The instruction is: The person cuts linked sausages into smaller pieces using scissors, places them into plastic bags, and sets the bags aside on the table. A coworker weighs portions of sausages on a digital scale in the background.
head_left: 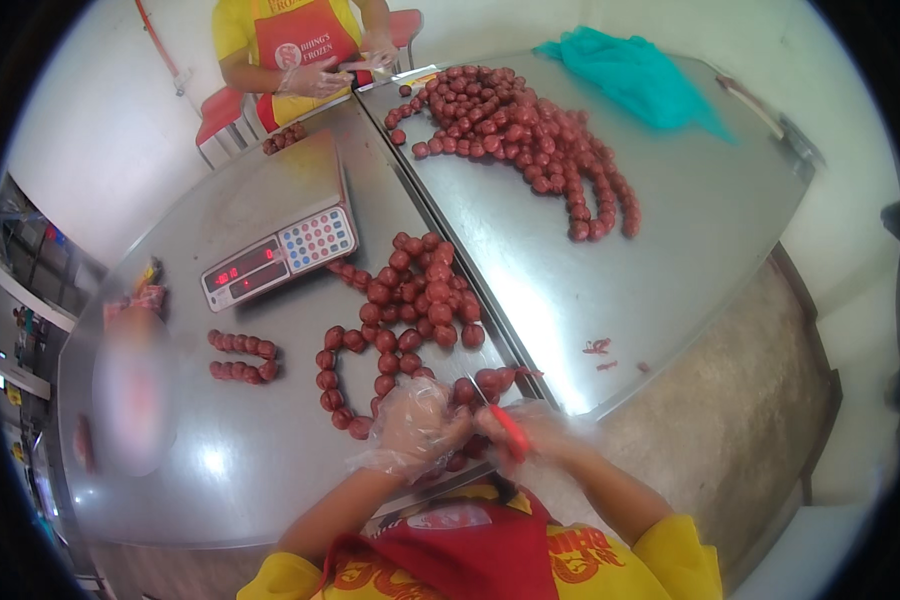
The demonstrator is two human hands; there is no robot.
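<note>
My left hand (420, 425), in a clear plastic glove, grips a string of round reddish sausage links (463, 392) at the near edge of the steel table. My gloved right hand (535, 435) holds red-handled scissors (508, 428), their blades reaching up among the links. A loose tail of casing sticks out to the right of the links. A looped heap of sausage links (415, 290) lies beyond my hands, and a short U-shaped string (242, 355) lies to the left.
A digital scale (280, 250) stands left of the heap. Across the seam, the right table (670, 250) holds a big pile of links (510, 130), scraps and a teal bag (625, 75). A gloved co-worker (305, 75) works at the far side. A red-and-yellow object (142, 300) lies at left.
</note>
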